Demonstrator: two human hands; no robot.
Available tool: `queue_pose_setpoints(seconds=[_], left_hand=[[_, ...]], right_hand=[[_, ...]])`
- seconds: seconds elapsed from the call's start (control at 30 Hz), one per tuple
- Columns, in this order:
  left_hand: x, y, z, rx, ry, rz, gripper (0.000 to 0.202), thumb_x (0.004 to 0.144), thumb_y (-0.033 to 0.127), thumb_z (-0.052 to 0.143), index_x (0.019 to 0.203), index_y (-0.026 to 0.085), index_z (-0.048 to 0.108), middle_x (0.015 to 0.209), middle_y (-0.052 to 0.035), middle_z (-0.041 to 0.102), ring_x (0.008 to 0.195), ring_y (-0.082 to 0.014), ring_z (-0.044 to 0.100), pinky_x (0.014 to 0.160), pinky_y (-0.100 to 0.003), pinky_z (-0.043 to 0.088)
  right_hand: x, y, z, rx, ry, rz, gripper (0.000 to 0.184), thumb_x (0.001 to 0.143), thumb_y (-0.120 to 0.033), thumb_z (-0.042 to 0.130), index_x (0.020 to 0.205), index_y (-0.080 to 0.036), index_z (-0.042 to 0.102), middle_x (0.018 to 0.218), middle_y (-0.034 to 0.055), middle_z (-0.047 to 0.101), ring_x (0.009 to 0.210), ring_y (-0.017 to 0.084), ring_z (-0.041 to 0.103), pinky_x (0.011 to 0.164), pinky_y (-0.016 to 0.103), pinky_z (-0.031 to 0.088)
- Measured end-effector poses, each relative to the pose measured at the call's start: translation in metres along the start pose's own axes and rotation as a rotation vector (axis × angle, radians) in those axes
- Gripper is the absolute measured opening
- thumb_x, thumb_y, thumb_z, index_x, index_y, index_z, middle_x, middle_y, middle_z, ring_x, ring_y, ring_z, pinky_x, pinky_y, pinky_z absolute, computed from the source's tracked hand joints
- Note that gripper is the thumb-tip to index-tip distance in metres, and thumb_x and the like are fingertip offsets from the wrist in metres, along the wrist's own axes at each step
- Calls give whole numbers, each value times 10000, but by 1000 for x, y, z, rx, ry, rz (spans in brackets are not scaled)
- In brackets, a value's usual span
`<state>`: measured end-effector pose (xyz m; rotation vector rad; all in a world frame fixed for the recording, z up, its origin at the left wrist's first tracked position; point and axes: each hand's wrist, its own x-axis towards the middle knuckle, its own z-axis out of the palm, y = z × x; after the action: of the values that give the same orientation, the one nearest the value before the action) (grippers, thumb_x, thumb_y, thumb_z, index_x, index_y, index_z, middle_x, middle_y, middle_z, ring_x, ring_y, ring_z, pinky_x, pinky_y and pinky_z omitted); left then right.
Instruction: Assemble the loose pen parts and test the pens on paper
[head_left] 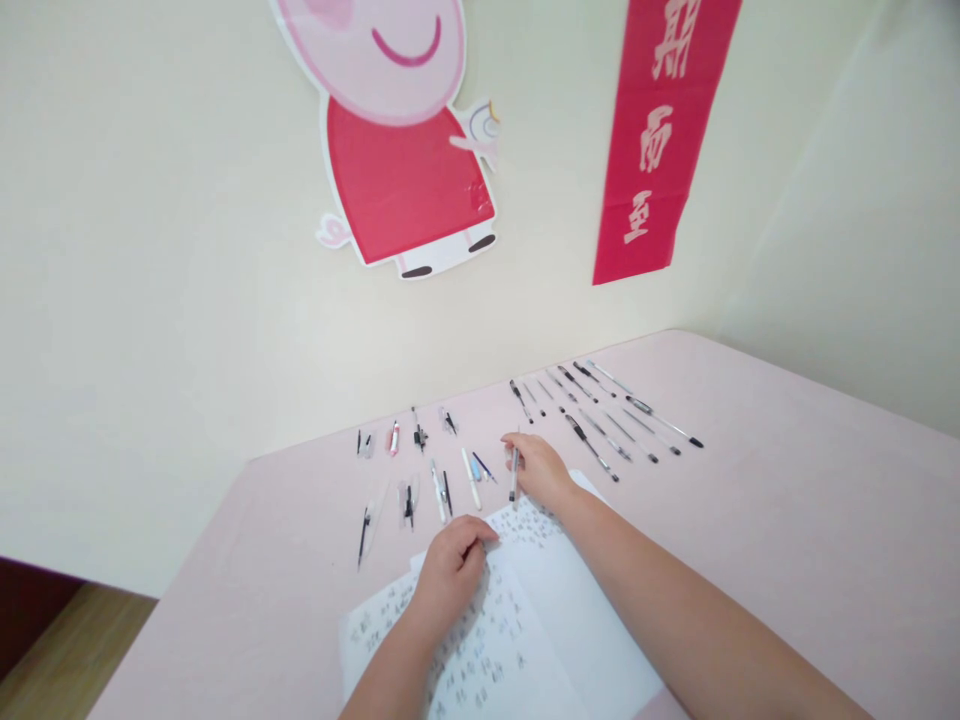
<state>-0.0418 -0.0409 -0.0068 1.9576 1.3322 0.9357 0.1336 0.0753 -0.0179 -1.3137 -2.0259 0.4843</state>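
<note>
Paper (577, 610) with writing lies on the pink table (225, 600), and the left hand (454, 560) rests on it, fingers curled, so I can't tell if it holds anything. The right hand (544, 472) pinches a pen (514, 480) near the paper's top edge, with more pens (592, 448) to the right.

Left hand (452, 563) and right hand (543, 470) (forearms (675, 615) too) are bare.

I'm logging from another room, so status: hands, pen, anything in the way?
Right hand holding pen, near far edge of paper. Left hand resting on paper. White pen barrel lying close by, to the left; nothing seen blocking the held pen.
</note>
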Motion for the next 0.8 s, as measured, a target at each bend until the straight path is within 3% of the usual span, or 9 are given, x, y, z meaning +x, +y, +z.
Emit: queue_pose_setpoints(seconds=[0.27,0.37,0.43,0.63,0.8], left_hand=[[1,-1,-4,-166,107,-88,240,708,98,448,784,185,659,831,-47,650,816,-170,587,769,-299,437],[2,-1,-6,-360,157,-228,183,746,225,515,864,178,645,845,-47,649,632,-124,551,611,-256,441],[3,0,-6,-528,202,-329,242,758,315,545,944,176,611,882,-50,642,527,-82,485,508,-222,403],[5,5,-8,-806,334,-433,356,740,415,603,1005,177,588,923,-56,628,578,-67,501,527,-197,400],[7,5,-10,-960,328,-444,324,710,402,650,886,134,597,681,-2,563,546,-66,474,494,-179,372]], right_hand=[[-1,-9,-4,80,66,-65,386,716,-73,551,1093,-149,577,1033,85,638,981,207,542,885,331,397],[-3,-25,-7,145,82,-132,369,718,-83,562,1076,-171,580,1052,72,631,984,198,542,893,335,397],[-6,-38,-9,182,52,-187,358,724,-87,562,1067,-187,579,1038,61,632,961,190,545,863,326,414],[-19,-72,-14,159,-53,-380,393,742,-57,522,1110,-191,552,1023,73,617,947,189,522,841,316,410],[-27,-85,-12,99,-144,-476,363,751,-69,506,1096,-171,551,934,74,618,893,193,514,798,298,415]])
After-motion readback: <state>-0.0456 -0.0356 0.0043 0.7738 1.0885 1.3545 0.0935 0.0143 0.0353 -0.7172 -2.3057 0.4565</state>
